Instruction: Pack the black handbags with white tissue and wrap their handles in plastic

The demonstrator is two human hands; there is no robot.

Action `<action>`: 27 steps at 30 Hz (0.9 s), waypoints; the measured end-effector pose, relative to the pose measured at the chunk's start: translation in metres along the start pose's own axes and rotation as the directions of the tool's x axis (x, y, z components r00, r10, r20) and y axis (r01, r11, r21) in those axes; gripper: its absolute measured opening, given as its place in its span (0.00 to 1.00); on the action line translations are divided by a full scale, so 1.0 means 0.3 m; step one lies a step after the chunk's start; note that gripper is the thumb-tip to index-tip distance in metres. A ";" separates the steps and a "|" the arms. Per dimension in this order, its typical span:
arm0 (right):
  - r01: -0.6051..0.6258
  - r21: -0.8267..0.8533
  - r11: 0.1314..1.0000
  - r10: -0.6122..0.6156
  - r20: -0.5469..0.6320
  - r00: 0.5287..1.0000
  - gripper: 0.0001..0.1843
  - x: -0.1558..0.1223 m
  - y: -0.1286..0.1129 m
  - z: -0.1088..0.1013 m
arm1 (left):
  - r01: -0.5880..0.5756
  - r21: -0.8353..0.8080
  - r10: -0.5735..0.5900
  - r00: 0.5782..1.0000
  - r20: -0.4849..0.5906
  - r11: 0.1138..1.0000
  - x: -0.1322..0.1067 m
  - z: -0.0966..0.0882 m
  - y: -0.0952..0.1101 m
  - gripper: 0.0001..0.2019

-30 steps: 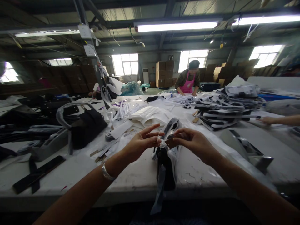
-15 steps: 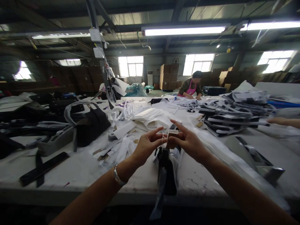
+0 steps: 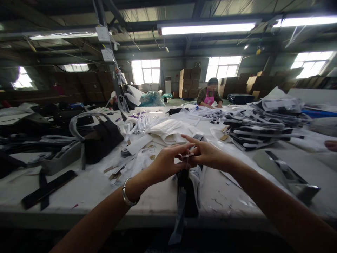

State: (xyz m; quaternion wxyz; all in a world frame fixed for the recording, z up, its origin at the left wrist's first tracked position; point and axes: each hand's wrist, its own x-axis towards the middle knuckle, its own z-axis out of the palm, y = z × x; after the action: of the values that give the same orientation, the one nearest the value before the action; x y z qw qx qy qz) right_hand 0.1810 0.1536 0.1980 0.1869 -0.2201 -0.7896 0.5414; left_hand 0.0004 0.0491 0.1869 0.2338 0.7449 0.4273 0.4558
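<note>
I'm remotely pinching a small tag (image 3: 188, 155) with the right hand (image 3: 209, 154); whether the left hand (image 3: 165, 160) is gripping, I can't tell

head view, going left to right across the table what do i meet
Black strip, black bag, left hand, right hand, grey piece, another person's hand at the picture's edge.

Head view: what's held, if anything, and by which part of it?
A thin pale strip seems held between left hand and right hand; exactly where is hidden.
</note>
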 end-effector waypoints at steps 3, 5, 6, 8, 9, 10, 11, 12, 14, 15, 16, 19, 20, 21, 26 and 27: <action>-0.034 0.240 0.970 0.015 0.083 0.996 0.56 -0.013 0.011 0.005 | -0.049 0.183 0.043 0.998 0.037 0.982 -0.002 0.001 0.016 0.26; -0.050 0.349 0.936 0.015 0.103 0.995 0.56 -0.032 0.015 0.019 | -0.037 0.278 0.039 0.999 -0.002 0.960 -0.008 0.008 0.025 0.29; -0.056 0.399 0.915 0.017 0.100 0.995 0.55 -0.043 0.018 0.030 | -0.020 0.313 0.031 0.999 -0.029 0.950 -0.013 0.012 0.028 0.32; -0.055 0.517 0.854 0.039 0.043 0.998 0.49 -0.065 0.023 0.059 | 0.027 0.335 -0.001 0.997 -0.076 0.942 -0.025 0.018 0.030 0.36; -0.049 0.584 0.810 0.065 -0.007 0.998 0.44 -0.075 0.025 0.077 | 0.050 0.325 -0.021 0.996 -0.090 0.944 -0.032 0.021 0.030 0.37; -0.034 0.646 0.762 0.102 -0.068 0.992 0.38 -0.083 0.028 0.095 | 0.072 0.308 -0.043 0.994 -0.099 0.949 -0.038 0.023 0.030 0.38; -0.016 0.697 0.717 0.147 -0.128 0.981 0.33 -0.089 0.031 0.113 | 0.092 0.289 -0.064 0.992 -0.105 0.953 -0.042 0.025 0.030 0.38; 0.005 0.732 0.681 0.190 -0.184 0.964 0.28 -0.094 0.034 0.129 | 0.109 0.267 -0.082 0.991 -0.109 0.958 -0.046 0.028 0.031 0.38; 0.040 0.760 0.649 0.248 -0.261 0.933 0.22 -0.099 0.039 0.153 | 0.134 0.215 -0.113 0.988 -0.108 0.967 -0.049 0.035 0.037 0.38; 0.056 0.761 0.647 0.261 -0.289 0.921 0.21 -0.100 0.041 0.161 | 0.147 0.186 -0.128 0.986 -0.109 0.971 -0.048 0.038 0.041 0.38; 0.072 0.761 0.645 0.267 -0.312 0.912 0.20 -0.100 0.043 0.165 | 0.160 0.154 -0.144 0.984 -0.110 0.975 -0.045 0.042 0.045 0.37; 0.117 0.769 0.628 0.271 -0.357 0.894 0.20 -0.102 0.050 0.168 | 0.201 0.047 -0.194 0.973 -0.127 0.978 -0.035 0.047 0.051 0.35; 0.128 0.767 0.629 0.270 -0.370 0.889 0.20 -0.103 0.053 0.167 | 0.219 0.000 -0.217 0.967 -0.132 0.976 -0.032 0.047 0.051 0.35; 0.138 0.759 0.636 0.267 -0.385 0.884 0.20 -0.104 0.056 0.166 | 0.239 -0.052 -0.244 0.960 -0.137 0.970 -0.031 0.046 0.050 0.35; 0.157 0.708 0.689 0.257 -0.440 0.860 0.19 -0.107 0.084 0.164 | 0.284 -0.311 -0.356 0.911 -0.207 0.907 -0.034 0.033 0.044 0.36; 0.155 0.698 0.700 0.251 -0.443 0.861 0.20 -0.107 0.090 0.164 | 0.273 -0.335 -0.357 0.907 -0.222 0.902 -0.035 0.030 0.045 0.36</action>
State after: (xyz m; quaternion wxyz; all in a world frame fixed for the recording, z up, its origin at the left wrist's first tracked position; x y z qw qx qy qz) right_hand 0.1855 0.1063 0.1540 0.4429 -0.2859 -0.4333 0.7310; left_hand 0.0117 0.0336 0.1875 0.3515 0.5500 0.4985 0.5704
